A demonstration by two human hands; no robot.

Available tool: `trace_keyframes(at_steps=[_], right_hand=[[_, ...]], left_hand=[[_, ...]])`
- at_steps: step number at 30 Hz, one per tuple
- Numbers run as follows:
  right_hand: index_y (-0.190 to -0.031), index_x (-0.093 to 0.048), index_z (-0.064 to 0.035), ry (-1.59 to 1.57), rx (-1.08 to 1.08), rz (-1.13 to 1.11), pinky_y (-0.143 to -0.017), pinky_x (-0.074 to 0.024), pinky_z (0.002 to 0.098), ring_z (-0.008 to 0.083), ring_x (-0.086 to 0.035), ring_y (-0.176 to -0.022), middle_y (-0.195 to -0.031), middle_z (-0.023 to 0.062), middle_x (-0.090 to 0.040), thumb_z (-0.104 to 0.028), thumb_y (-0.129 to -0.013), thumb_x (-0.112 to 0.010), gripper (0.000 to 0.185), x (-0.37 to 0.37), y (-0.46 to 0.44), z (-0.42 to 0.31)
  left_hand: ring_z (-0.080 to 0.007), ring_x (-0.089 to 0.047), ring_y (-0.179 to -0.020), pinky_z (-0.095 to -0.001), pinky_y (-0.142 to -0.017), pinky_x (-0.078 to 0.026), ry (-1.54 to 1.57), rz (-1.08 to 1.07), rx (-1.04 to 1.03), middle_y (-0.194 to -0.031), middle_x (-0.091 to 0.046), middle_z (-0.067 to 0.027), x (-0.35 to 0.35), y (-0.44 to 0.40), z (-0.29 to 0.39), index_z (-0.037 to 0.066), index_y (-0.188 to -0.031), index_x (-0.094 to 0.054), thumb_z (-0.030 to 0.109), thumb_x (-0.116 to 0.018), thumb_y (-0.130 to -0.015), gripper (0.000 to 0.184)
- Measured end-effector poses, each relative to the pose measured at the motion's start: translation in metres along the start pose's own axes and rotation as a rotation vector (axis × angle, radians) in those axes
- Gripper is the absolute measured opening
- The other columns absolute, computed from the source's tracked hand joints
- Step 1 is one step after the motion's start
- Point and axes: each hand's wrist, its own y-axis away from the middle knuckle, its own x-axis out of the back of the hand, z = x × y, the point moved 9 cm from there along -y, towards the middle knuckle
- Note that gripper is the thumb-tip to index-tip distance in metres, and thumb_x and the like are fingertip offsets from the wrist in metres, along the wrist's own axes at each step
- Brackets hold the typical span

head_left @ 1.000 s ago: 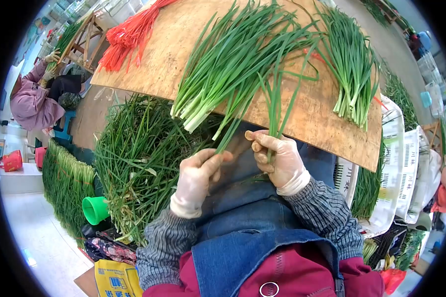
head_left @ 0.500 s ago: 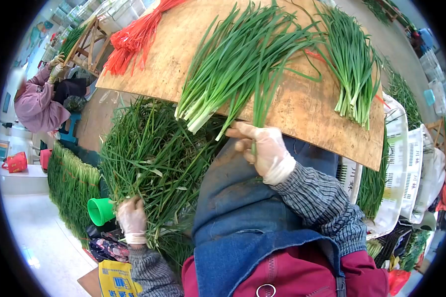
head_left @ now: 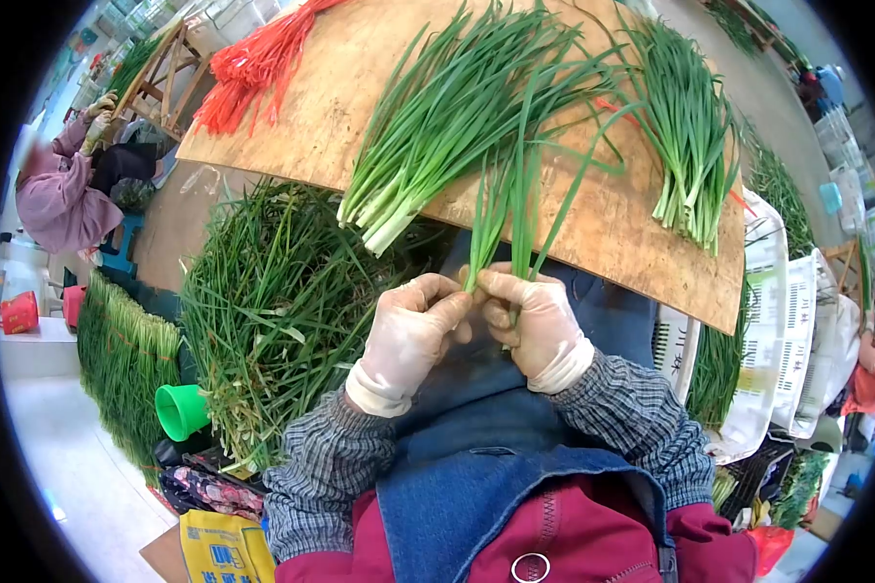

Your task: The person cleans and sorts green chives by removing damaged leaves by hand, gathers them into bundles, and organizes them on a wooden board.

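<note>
Bright, even light over my board (head_left: 306, 146), grain clear. Deep shade under its near edge, down by my lap. My left hand (head_left: 403, 335) and right hand (head_left: 546, 335) pale, gloves shiny, fingertips slightly soft. White floor (head_left: 83, 447) at left glares, small bright reflection low down. Fisheye view: black corners, crates (head_left: 763, 374) bowed at right, rim blurred, bluish.

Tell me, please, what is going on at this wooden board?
Long green stalks are being handled by two gloved hands at the near edge of a wooden board. The left hand pinches some, and the right hand holds others close beside them. On the board lie a large loose pile, a separate bunch to its right, and red strips at the left. A tangled heap of greens sits lower left, near the left hand.
</note>
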Motion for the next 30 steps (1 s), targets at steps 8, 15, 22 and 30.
trace_keyframes(at_steps=[8,15,22,30], right_hand=[[-0.103,-0.059,0.0023,-0.192,-0.011,-0.154,-0.039,-0.0309,0.017,0.0053,-0.045,-0.047,-0.079,0.0083,-0.061,-0.009,-0.082,-0.061,0.024,-0.012,-0.006,-0.005],[-0.096,-0.06,0.0008,0.08,0.098,-0.012,-0.038,-0.0308,0.017,0.0051,-0.045,-0.046,-0.067,0.0022,-0.058,-0.012,-0.079,-0.066,0.022,-0.011,-0.001,-0.018],[-0.099,-0.059,0.0028,-0.061,0.033,-0.12,-0.038,-0.0284,0.0166,0.0044,-0.044,-0.049,-0.067,0.0008,-0.055,-0.006,-0.08,-0.064,0.022,-0.013,-0.009,-0.011],[-0.093,-0.06,0.0046,-0.264,0.096,-0.062,-0.038,-0.0239,0.0178,0.0046,-0.035,-0.044,-0.063,-0.0011,-0.049,0.0,-0.079,-0.061,0.014,-0.022,-0.008,-0.012]], left_hand=[[-0.0052,-0.045,-0.046,-0.0178,-0.042,-0.034,0.191,-0.164,0.059,-0.062,-0.057,-0.0025,-0.008,0.011,-0.002,0.0,-0.087,-0.06,0.015,-0.056,-0.085,0.015],[-0.023,-0.062,-0.065,-0.0298,-0.058,-0.047,-0.629,0.133,-0.717,-0.075,-0.062,-0.0152,-0.012,0.026,0.052,-0.001,-0.088,-0.06,0.009,-0.065,-0.077,0.015],[-0.0072,-0.049,-0.051,-0.0206,-0.048,-0.039,-0.049,0.024,-0.187,-0.062,-0.057,-0.003,0.002,0.001,0.01,-0.003,-0.081,-0.061,0.003,-0.056,-0.082,0.009],[-0.0047,-0.046,-0.05,-0.0198,-0.046,-0.035,-0.231,0.686,-0.756,-0.065,-0.058,-0.0025,0.046,0.059,0.033,0.002,-0.079,-0.061,0.004,-0.052,-0.084,0.01]])
